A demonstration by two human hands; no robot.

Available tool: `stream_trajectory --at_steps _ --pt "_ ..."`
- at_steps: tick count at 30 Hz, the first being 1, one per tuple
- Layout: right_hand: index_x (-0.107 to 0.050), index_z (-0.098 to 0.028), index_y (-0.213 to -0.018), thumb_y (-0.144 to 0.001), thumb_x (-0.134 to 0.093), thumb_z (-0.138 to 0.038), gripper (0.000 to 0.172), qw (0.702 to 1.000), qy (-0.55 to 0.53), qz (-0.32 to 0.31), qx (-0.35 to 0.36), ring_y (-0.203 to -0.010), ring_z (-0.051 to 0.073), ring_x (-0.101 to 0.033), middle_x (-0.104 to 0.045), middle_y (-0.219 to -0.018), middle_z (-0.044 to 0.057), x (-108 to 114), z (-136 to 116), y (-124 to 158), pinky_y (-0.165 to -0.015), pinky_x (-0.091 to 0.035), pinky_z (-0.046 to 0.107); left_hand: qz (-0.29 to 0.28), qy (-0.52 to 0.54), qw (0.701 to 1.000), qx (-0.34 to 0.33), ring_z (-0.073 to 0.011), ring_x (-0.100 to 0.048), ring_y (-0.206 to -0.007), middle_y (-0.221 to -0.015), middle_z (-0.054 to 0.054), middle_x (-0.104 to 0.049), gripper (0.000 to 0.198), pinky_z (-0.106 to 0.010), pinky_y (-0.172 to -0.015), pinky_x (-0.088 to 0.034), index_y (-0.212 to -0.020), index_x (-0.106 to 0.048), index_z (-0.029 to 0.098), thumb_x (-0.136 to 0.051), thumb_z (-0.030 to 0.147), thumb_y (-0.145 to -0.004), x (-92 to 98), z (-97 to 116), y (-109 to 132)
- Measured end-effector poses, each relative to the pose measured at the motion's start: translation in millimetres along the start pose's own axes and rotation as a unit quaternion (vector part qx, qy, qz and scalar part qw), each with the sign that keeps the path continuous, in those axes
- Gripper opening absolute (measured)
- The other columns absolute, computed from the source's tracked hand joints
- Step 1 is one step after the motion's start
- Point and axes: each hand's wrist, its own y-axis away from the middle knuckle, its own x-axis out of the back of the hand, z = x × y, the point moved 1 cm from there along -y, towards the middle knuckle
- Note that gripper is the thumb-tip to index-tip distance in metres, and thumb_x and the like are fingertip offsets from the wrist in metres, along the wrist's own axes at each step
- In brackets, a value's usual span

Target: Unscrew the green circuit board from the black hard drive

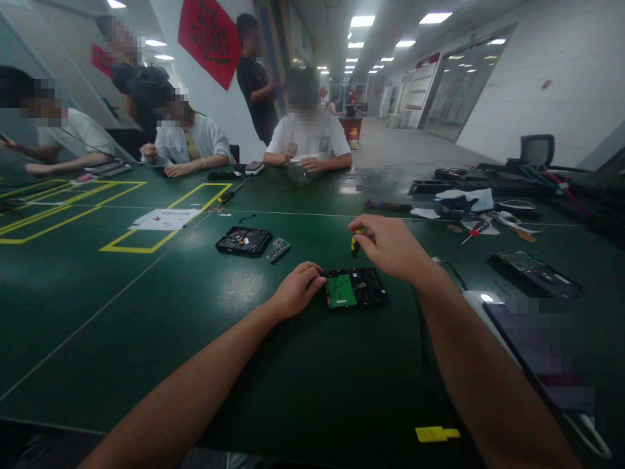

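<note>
A black hard drive point(372, 286) with a green circuit board point(341, 290) on its left half lies flat on the green table. My left hand point(299, 289) grips the drive's left edge between thumb and fingers. Above the drive's far side, my right hand point(390, 246) is closed on a screwdriver point(355, 243) with a yellow and black handle. Its shaft and tip cannot be made out. To the left lie another black drive point(243, 241) and a loose circuit board point(278, 250).
At right lie a further drive point(537, 272), a tablet-like screen point(532, 345) and a red screwdriver point(473, 232). A dark-handled tool point(388, 206) and cables are at the back right. Paper point(166, 219) lies at left. Several people sit or stand across the table.
</note>
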Motion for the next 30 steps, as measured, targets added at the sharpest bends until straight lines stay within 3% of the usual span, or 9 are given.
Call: stream_trajectory --at_steps 6,11,16,22,26,30 --pt "-0.071 -0.019 -0.099 -0.095 -0.068 -0.027 0.01 1.0 0.008 0.01 -0.021 -0.082 0.024 -0.07 -0.076 -0.096 0.008 -2.3 1.7 0.1 -0.081 -0.051 0.039 0.001 -0.002 1.0 -0.021 -0.024 -0.066 -0.112 -0.119 -0.009 -0.066 0.023 -0.043 -0.099 -0.057 -0.089 -0.063 0.021 -0.056 0.034 -0.107 1.0 0.8 0.6" --pt "-0.075 -0.02 -0.101 -0.094 -0.067 -0.024 0.011 1.0 0.013 0.012 -0.003 -0.086 0.022 -0.068 -0.071 -0.106 0.009 -0.6 2.5 -0.7 -0.084 -0.052 0.039 0.013 -0.008 0.999 -0.031 -0.0244 -0.066 -0.112 -0.113 -0.008 -0.069 0.008 -0.044 -0.101 -0.056 -0.102 -0.065 0.023 -0.057 0.022 -0.104 0.0 -1.2 0.7" --pt "-0.076 -0.02 -0.106 -0.094 -0.06 -0.014 0.021 1.0 0.013 0.007 0.013 -0.087 0.022 -0.068 -0.073 -0.108 0.009 -0.4 1.0 -0.4 -0.089 -0.052 0.039 0.019 -0.032 0.999 0.006 -0.0229 -0.068 -0.098 -0.103 -0.006 -0.071 0.014 -0.039 -0.09 -0.057 -0.1 -0.067 0.023 -0.054 0.024 -0.105 1.8 -1.3 -0.7" --pt "-0.074 -0.019 -0.099 -0.097 -0.065 -0.026 0.011 1.0 0.013 0.006 0.005 -0.084 0.021 -0.066 -0.073 -0.102 0.008 -1.3 0.6 -0.3 -0.081 -0.05 0.034 0.009 -0.083 0.996 0.021 -0.0221 -0.066 -0.086 -0.088 -0.005 -0.069 0.022 -0.036 -0.081 -0.056 -0.094 -0.069 0.021 -0.055 0.032 -0.107 2.2 -1.9 0.1" --pt "-0.073 -0.019 -0.099 -0.096 -0.066 -0.02 0.008 1.0 0.029 0.001 0.006 -0.082 0.02 -0.066 -0.074 -0.101 0.008 0.0 0.7 -0.6 -0.08 -0.048 0.033 0.003 -0.086 0.996 -0.007 -0.0219 -0.067 -0.092 -0.096 -0.006 -0.071 0.013 -0.036 -0.086 -0.056 -0.097 -0.069 0.021 -0.058 0.025 -0.104 1.1 -1.0 1.5" --pt "-0.073 -0.017 -0.107 -0.093 -0.065 -0.014 0.017 1.0 0.022 0.005 0.003 -0.082 0.02 -0.068 -0.077 -0.108 0.008 1.3 0.3 -0.6 -0.082 -0.048 0.034 -0.011 -0.064 0.997 -0.032 -0.0221 -0.067 -0.095 -0.099 -0.006 -0.072 0.009 -0.037 -0.089 -0.056 -0.101 -0.069 0.021 -0.06 0.019 -0.101 0.8 0.6 1.6"
